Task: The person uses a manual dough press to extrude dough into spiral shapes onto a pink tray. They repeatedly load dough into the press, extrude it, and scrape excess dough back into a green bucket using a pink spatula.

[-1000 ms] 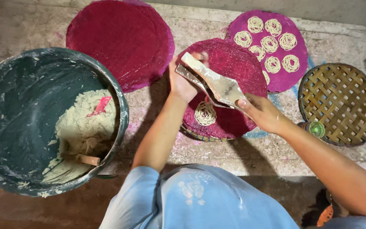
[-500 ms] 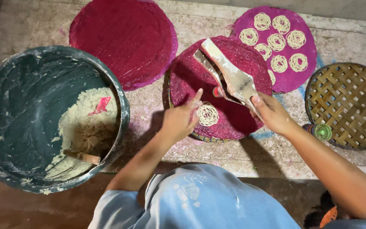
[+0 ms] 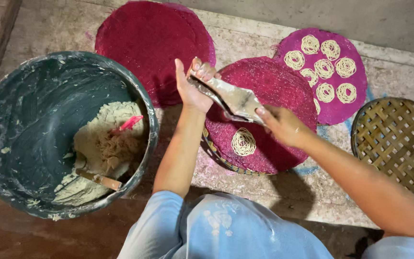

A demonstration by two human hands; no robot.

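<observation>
Gripping a dough-smeared wooden noodle press point(image 3: 231, 98) from both ends, left hand point(image 3: 192, 88) and right hand point(image 3: 283, 125) close around it above a round magenta woven mat point(image 3: 283, 91), noodle coil point(image 3: 243, 142) at 6 o'clock.

Woven tray point(image 3: 398, 144): at three o'clock, lower rim hidden by forearm.
Press point(image 3: 231, 98): ends covered by both hands.
</observation>
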